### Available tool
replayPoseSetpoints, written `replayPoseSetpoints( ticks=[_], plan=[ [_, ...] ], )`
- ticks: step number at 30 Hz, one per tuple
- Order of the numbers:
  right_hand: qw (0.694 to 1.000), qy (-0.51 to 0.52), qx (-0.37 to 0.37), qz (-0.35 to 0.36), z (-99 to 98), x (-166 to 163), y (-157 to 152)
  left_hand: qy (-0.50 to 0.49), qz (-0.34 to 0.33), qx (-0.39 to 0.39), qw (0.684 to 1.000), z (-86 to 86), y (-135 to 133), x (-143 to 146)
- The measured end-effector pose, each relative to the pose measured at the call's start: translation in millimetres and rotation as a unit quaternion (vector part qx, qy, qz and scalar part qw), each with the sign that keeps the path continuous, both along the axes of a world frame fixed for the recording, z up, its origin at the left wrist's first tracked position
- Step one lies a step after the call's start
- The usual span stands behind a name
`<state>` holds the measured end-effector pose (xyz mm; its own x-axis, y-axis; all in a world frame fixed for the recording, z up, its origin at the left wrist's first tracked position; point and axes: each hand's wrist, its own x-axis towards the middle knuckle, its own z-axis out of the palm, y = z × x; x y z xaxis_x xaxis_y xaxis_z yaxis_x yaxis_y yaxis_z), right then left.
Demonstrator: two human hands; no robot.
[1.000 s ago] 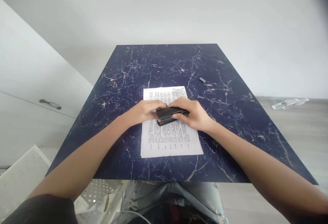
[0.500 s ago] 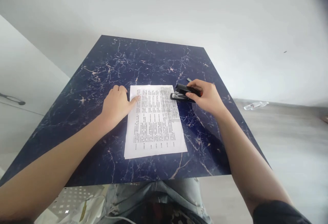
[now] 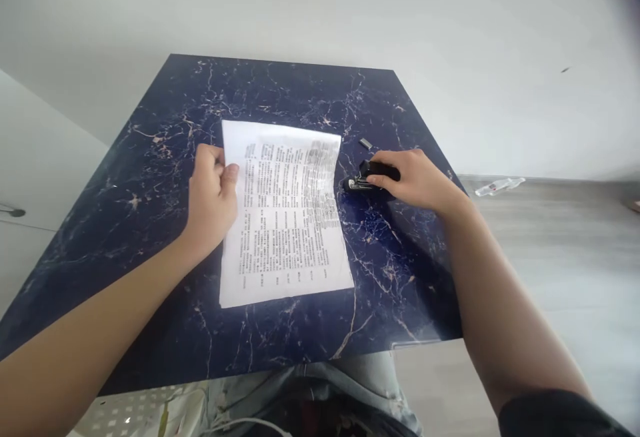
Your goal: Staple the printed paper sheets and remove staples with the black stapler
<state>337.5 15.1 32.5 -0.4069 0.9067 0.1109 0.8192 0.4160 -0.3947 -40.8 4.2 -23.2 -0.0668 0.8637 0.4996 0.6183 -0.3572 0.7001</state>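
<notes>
Printed sheets of paper are raised on their left side, the sheet curving down toward the right. My left hand pinches their left edge, thumb on top and fingers behind. To the right of the paper, my right hand is wrapped round a black stapler that rests on the table. The stapler's front end lies just off the paper's right edge, and its jaws look parted. A small grey strip of staples lies behind the stapler.
The dark blue marble-patterned table stands against a pale wall. On the floor to the right lies a clear plastic bottle. A white perforated basket is below the front edge, at left.
My left hand has gripped the paper's left edge, lifted it and drawn it leftward, off the stapler. The stapler has shifted slightly right, and the staple strip is now fully visible.
</notes>
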Motion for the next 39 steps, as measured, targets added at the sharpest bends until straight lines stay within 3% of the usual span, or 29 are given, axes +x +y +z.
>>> replayPoseSetpoints(
  ticks=[7, 13, 15, 18, 22, 27, 33, 39],
  plan=[
    [0.979, 0.029, -0.135, 0.152, 11.7, 6, -3, -0.053, 0.010, 0.072, 0.996, -3.0, 6, -2],
    [0.959, 0.062, -0.174, 0.215, 9.3, -21, -12, -0.054, 0.004, 0.091, 0.994, -1.1, 3, 3],
    [0.960, 0.091, -0.176, 0.196, 7.3, -33, -18, -0.046, -0.003, 0.093, 0.995, -1.1, 2, 5],
    [0.975, 0.131, -0.141, 0.107, 2.6, -54, -28, -0.055, -0.010, 0.087, 0.995, -1.5, 0, 7],
    [0.994, 0.081, -0.071, 0.036, -3.4, -77, -39, -0.076, -0.002, 0.071, 0.995, -0.5, -3, 11],
    [0.999, 0.044, -0.026, 0.009, -6.6, -91, -43, -0.068, 0.005, 0.061, 0.996, 0.1, -4, 12],
    [1.000, 0.025, -0.011, 0.013, -8.9, -93, -44, -0.038, -0.021, 0.091, 0.995, -3.0, -3, 10],
    [1.000, 0.006, -0.006, 0.016, -9.5, -94, -44, -0.041, -0.003, 0.076, 0.996, -1.1, -4, 11]
  ],
)
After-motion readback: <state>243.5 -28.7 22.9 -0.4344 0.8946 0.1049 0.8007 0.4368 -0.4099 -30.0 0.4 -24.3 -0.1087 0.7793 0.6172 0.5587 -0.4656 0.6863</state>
